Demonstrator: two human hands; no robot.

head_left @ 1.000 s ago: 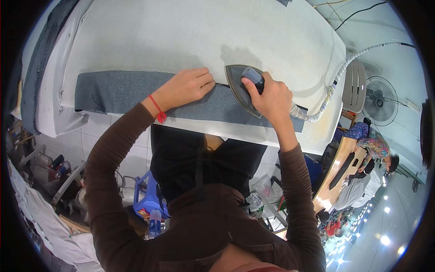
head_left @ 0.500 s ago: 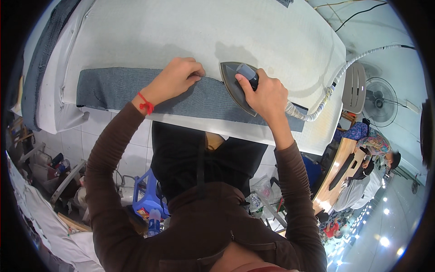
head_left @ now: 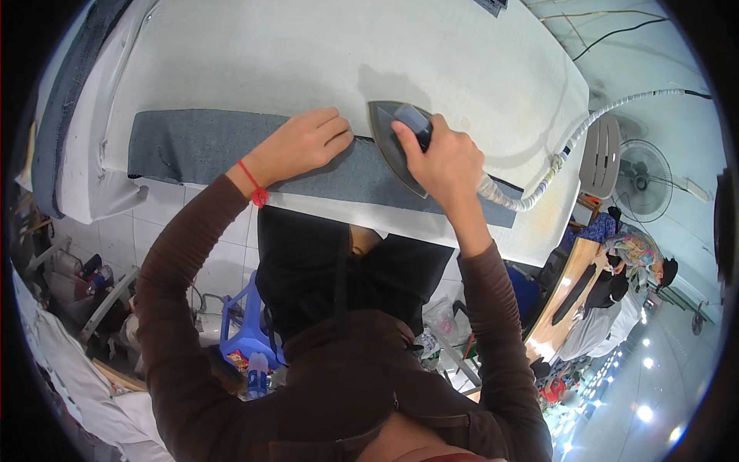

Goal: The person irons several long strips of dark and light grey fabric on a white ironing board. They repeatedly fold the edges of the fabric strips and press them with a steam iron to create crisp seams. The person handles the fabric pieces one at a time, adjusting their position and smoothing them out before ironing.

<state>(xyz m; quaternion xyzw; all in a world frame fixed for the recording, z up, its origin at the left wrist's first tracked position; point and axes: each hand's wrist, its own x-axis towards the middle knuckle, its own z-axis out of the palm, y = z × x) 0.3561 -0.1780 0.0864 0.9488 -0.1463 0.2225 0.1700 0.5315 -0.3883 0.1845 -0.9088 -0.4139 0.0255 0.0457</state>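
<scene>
A long dark grey strip of fabric (head_left: 200,146) lies along the near edge of the white padded ironing table (head_left: 254,61). My right hand (head_left: 449,162) is closed round the dark handle of an iron (head_left: 387,138), whose soleplate rests across the strip's upper edge with its tip pointing up and left. A little to the left, my left hand (head_left: 308,141) has its fingers curled together at the strip's upper edge, pinching or pressing the fabric there; the fingertips are partly hidden. A red string bracelet circles that wrist.
A white-wrapped hose (head_left: 596,115) runs from the iron up to the right. More dark fabric (head_left: 73,108) hangs over the table's left end. A fan (head_left: 640,179) stands at right, near another person (head_left: 633,250) at a wooden table (head_left: 566,296). Below is a blue plastic stool (head_left: 248,319).
My left hand has turned, its fingers now curled more over the fabric edge. The iron has shifted slightly up and left.
</scene>
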